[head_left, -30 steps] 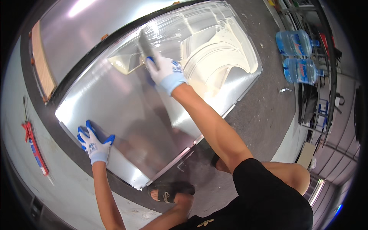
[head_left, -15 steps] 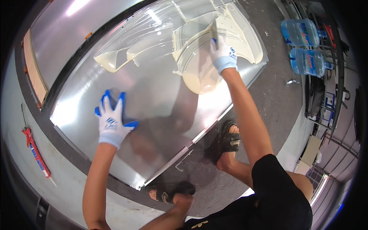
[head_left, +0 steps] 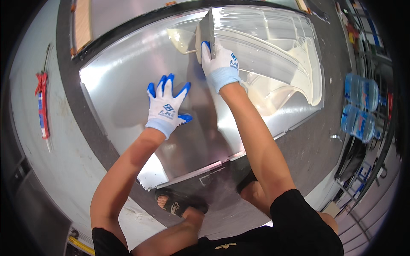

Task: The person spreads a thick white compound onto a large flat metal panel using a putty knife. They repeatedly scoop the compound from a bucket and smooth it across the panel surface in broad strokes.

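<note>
My right hand, in a white glove with blue fingertips, grips a broad metal scraper that stands nearly on edge against a shiny metal sheet. Cream-coloured paste lies over the right part of the sheet, thick at the far right and streaked thin behind the blade. A smaller paste patch sits just left of the scraper. My left hand, gloved alike, rests with fingers spread on a bare part of the sheet and holds nothing.
Another metal sheet lies beyond a dark strip, with a wooden piece at its left. On the pale floor at left is a red caulking gun. Two blue water bottles lie at right beside a rack.
My right hand has swept the scraper to the left across the paste, leaving a thinner streaked band. The whole view has turned and shifted; my left hand stays spread on the sheet.
</note>
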Demonstrator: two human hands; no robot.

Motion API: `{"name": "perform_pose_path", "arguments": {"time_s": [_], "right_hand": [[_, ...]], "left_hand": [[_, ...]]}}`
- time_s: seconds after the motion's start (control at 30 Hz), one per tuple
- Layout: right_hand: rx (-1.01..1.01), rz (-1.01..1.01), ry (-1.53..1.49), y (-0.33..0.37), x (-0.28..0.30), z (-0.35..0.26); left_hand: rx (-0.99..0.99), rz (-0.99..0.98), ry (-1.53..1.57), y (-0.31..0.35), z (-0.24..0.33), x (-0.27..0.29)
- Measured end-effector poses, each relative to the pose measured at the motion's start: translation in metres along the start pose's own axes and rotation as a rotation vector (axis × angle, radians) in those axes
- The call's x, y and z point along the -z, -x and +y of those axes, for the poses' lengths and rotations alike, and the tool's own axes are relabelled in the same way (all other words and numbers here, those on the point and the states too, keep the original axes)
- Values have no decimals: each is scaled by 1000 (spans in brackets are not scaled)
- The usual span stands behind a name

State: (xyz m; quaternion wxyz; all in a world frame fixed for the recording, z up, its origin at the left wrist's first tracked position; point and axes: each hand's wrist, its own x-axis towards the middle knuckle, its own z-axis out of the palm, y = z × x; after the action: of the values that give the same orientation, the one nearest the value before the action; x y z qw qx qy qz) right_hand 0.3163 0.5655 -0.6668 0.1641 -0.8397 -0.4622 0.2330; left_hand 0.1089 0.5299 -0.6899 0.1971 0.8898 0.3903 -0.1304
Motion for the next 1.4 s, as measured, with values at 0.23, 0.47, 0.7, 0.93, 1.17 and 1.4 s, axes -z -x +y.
{"name": "perform_pose_path", "arguments": {"time_s": [0.23,0.47,0.7,0.93,1.17,1.4], "right_hand": [[87,-50,12,1,-24,-59],[138,-54,-57,7,-61,-94],[81,209,-195,-31,7,-4],[-7,245,215,-67,33,48],[122,13,264,-39,-17,-50],[299,-153,225,3,-57,-115]], "left_hand": [[-140,97,125,51,-16,-20],[-24,10,88,89,-12,-28],[-29,-29,103,90,-16,-33],[-34,-34,66,88,-15,-35],[-55,17,97,90,-17,-37],[-130,46,136,102,-25,-36]]}}
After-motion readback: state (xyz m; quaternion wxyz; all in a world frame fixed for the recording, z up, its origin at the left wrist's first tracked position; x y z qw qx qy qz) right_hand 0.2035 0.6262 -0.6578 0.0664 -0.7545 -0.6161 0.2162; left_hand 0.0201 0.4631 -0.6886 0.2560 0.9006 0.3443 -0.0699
